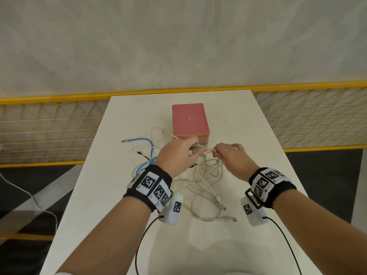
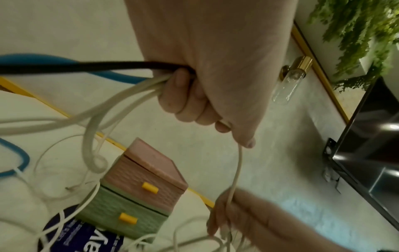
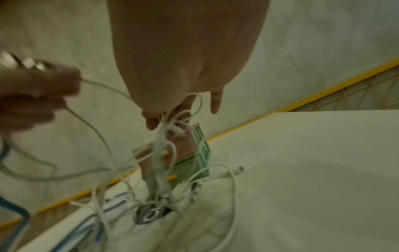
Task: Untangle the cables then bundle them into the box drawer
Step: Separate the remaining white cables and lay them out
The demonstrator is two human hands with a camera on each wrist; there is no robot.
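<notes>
A tangle of white cables [image 1: 206,187] lies on the white table [image 1: 258,195], with a blue cable [image 1: 147,143] at its left. My left hand [image 1: 178,153] grips a bunch of white cables [image 2: 121,102] and a black cable [image 2: 86,67] in its curled fingers. My right hand [image 1: 228,155] pinches a knot of white cable [image 3: 172,122] just to the right of it. One strand [image 2: 236,170] runs between the two hands. The small drawer box [image 1: 189,121] stands behind the hands, with a pink drawer [image 2: 146,179] over a green drawer [image 2: 125,216], both closed.
A yellow mesh fence [image 1: 49,132] runs behind the table's far edge. A dark label [image 2: 82,235] lies on the table under the cables. Loose cable plugs [image 1: 231,219] rest near the front middle. Black wrist-camera leads [image 1: 143,235] hang from both wrists.
</notes>
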